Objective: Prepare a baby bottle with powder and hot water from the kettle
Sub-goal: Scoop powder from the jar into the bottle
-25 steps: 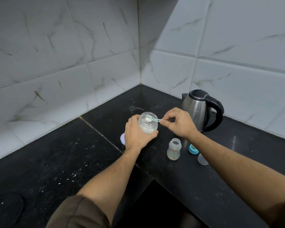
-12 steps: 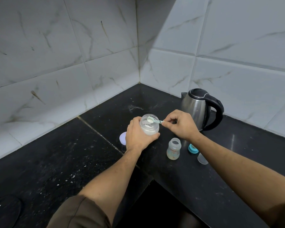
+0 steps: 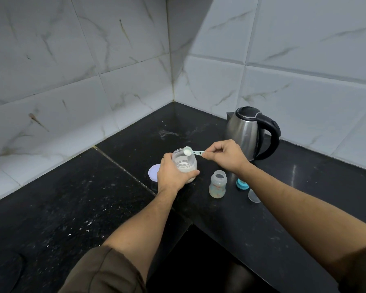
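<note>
Left sleeve [image 3: 106, 271] short, olive-brown, loose; right sleeve [image 3: 362, 271] matching; forearms bare.

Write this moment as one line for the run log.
step: scooping powder | left hand: holds powder jar | right hand: pinches full scoop above jar | baby bottle: open, on counter | kettle: untouched

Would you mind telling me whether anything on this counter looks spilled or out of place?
Yes: white flecks are scattered over the left stretch of counter, and a pale smear lies near the corner. The bottle and kettle stand upright.
</note>
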Tool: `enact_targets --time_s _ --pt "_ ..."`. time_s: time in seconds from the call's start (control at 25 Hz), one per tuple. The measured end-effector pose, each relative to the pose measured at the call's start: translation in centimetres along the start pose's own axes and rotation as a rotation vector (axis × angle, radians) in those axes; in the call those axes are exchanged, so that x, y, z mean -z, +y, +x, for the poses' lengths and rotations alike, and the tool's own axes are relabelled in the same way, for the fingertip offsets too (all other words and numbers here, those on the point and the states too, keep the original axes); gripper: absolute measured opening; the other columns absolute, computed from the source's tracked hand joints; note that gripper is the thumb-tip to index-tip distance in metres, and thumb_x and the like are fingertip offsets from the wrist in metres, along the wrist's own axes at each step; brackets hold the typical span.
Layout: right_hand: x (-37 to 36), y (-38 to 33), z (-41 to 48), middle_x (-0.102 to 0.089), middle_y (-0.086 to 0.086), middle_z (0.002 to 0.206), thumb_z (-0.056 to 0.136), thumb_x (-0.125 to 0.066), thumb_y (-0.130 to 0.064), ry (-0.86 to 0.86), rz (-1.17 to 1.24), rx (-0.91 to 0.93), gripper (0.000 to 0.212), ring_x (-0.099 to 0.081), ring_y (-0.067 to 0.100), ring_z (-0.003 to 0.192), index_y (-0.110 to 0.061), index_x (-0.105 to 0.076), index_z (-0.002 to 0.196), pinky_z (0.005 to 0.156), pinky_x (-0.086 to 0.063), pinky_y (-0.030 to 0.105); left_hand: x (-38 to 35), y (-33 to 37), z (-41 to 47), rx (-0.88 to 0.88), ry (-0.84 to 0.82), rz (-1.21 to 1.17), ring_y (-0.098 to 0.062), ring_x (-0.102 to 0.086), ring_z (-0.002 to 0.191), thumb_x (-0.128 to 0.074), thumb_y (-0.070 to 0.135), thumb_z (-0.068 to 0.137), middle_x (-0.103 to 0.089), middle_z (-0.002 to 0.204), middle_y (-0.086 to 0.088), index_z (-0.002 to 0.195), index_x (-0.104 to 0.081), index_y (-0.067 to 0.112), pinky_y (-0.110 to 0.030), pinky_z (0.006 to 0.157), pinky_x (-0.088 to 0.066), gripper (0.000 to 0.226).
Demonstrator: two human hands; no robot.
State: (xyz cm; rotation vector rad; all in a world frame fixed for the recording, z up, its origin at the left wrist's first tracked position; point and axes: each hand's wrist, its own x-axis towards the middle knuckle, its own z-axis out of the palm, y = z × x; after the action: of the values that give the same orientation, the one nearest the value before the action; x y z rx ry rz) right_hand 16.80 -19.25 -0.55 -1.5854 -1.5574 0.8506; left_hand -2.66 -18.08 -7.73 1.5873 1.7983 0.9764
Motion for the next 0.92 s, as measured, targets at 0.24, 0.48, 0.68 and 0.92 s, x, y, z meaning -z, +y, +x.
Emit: enact_targets --time_s 0.24,0.48,0.68,0.92 --pt "0.3 0.1 -0.9 -0.07 0.002 0.073 0.087 -0.082 -0.017 -0.051 0.259 -0.231 0.008 -0.061 0.015 0.077 -0.012 -0.082 0.082 0.062 -0.048 0.023 -1.1 -1.6 -0.1 0.092 -0.111 -0.003 -0.02 -0.062 0.11 -0.102 0.048 0.048 -0.059 0.121 0.004 0.125 -0.045 0.022 -0.038 0.094 -0.054 0.099" --pt "1.6 1.7 -1.8 -0.074 0.004 0.084 0.087 -0.081 -0.017 0.021 0.348 -0.345 0.011 -0.067 0.014 0.082 -0.008 -0.083 0.093 0.06 -0.046 0.021 -1.0 -2.7 -0.6 0.151 -0.241 0.041 -0.028 -0.053 0.134 -0.1 0.059 0.043 -0.052 0.142 -0.003 0.149 -0.035 0.017 -0.042 0.107 -0.047 0.132" --pt "3.0 3.0 -3.0 -0.073 0.009 0.085 0.088 -0.08 -0.016 0.1 0.378 -0.34 0.012 -0.064 0.016 0.082 -0.006 -0.083 0.093 0.06 -0.044 0.023 0.4 -0.6 -2.1 -0.188 -0.049 0.252 -0.023 -0.025 0.15 -0.084 0.084 0.043 -0.024 0.167 -0.003 0.165 -0.007 0.018 -0.044 0.12 -0.029 0.159" --pt "3.1 4.5 -5.2 -0.071 0.007 0.078 0.086 -0.081 -0.016 0.226 0.354 -0.314 0.012 -0.059 0.021 0.08 -0.014 -0.08 0.074 0.07 -0.046 0.034 -2.9 2.7 -2.8 -0.512 -0.093 0.486 -0.013 -0.033 0.142 -0.063 0.094 0.061 -0.051 0.144 0.015 0.123 -0.071 0.032 -0.041 0.111 -0.027 0.089"
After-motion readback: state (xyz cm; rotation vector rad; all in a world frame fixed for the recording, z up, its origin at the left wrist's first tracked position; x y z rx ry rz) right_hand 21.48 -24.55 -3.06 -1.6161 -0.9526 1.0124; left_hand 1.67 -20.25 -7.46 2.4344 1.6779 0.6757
